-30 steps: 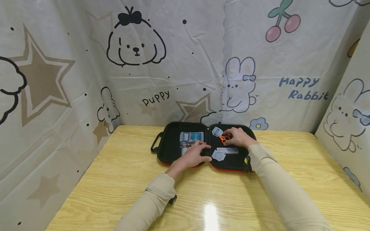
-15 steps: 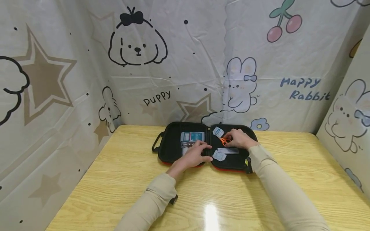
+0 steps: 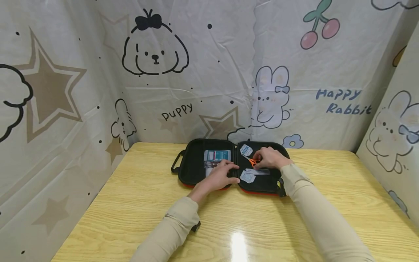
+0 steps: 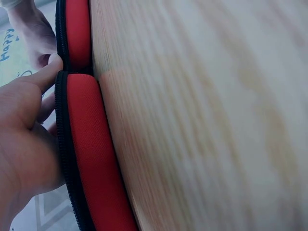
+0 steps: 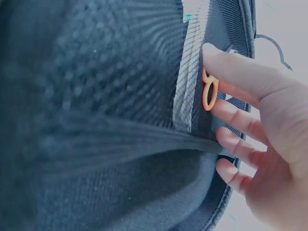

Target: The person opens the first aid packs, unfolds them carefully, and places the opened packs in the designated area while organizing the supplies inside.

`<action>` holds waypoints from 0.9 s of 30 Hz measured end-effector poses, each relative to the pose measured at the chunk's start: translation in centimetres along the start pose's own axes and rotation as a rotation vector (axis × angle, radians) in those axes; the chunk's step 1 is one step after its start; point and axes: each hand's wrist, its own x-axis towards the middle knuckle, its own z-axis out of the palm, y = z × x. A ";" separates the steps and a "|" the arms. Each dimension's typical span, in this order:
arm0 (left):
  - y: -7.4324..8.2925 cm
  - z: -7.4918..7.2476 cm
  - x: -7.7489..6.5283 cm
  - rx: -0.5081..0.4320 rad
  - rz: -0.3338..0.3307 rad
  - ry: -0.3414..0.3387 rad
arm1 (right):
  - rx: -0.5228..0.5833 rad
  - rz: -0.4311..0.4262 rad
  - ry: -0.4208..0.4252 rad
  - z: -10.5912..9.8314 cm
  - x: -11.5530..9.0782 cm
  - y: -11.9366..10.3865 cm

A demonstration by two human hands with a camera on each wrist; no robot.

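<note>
A black case with red outer sides lies unfolded on the table. My right hand pinches the orange handles of the scissors over the case's right half; the blades point toward a small white-and-blue packet. In the right wrist view, thumb and fingers are at the orange handle, beside black mesh. My left hand rests over the left half with fingers spread loosely, its thumb by the hinge. Partly under it is a clear-and-teal pack. The left wrist view has the red side next to that hand.
A white strip and another white packet lie in the right half, just below the scissors. The case's carry handle sticks out at left. A patterned cloth hangs close behind the wooden table.
My right hand has lowered slightly toward the white strip, with the scissors turned and more of the blades showing. The left hand stays in place.
</note>
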 end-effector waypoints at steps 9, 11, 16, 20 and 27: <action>0.1 0.0 -0.1 0.005 -0.001 0.004 | -0.090 -0.001 -0.034 -0.1 0.0 -0.3; 0.1 -0.1 -0.2 0.007 -0.003 0.005 | -0.068 -0.025 -0.042 -0.1 0.0 -0.1; 0.2 -0.1 -0.4 -0.001 0.001 0.007 | 0.071 -0.112 -0.067 0.1 -0.1 1.1; 0.2 -0.1 -0.4 -0.004 0.014 0.011 | 0.138 -0.125 -0.088 0.1 -0.5 2.0; 0.3 0.0 -0.2 -0.007 0.023 0.019 | 0.194 -0.124 -0.113 -0.1 -1.2 2.6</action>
